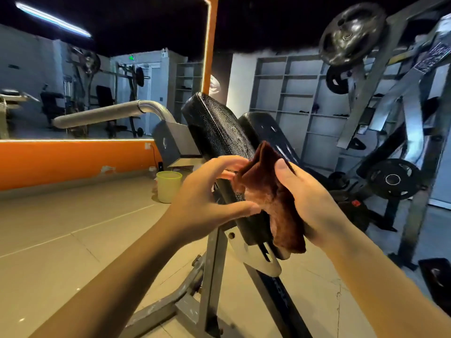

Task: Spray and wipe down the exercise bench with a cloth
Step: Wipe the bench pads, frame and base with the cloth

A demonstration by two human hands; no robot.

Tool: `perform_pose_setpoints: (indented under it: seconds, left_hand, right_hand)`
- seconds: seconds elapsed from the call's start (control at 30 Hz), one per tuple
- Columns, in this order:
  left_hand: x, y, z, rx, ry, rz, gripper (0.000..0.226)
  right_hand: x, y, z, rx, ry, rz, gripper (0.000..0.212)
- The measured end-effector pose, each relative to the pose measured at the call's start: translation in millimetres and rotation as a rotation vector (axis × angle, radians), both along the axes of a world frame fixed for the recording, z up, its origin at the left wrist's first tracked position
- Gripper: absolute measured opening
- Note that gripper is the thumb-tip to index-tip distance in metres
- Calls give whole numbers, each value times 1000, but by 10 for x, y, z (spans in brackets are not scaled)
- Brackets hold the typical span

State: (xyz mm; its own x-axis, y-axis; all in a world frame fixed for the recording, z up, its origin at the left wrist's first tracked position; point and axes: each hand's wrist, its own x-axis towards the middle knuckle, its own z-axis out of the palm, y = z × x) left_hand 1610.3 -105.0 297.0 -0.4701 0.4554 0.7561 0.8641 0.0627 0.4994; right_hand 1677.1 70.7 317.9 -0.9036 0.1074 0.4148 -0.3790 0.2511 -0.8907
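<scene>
Both bare hands hold a crumpled rust-brown cloth before the black padded exercise bench: the right hand grips it, the left hand pinches its edge. Behind stands a pale yellow plastic bucket.

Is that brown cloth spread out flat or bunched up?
Bunched up. The brown cloth is folded and crumpled between the right hand and left hand, with one corner sticking up.

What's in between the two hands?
In the head view, the brown cloth hangs between the left hand and the right hand, and both hold it. Behind it runs the black padded bench.
</scene>
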Motion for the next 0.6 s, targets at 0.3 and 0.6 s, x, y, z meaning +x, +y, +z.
perform_pose_setpoints:
  seconds: [0.3,0.6]
  left_hand:
    - [72,-12,230,126,-399,-91,16]
    - [113,59,459,-155,-342,-100,21]
  right_hand:
    - [183,-23,22,-34,-129,-86,31]
    - [295,99,-134,-62,-42,-157,18]
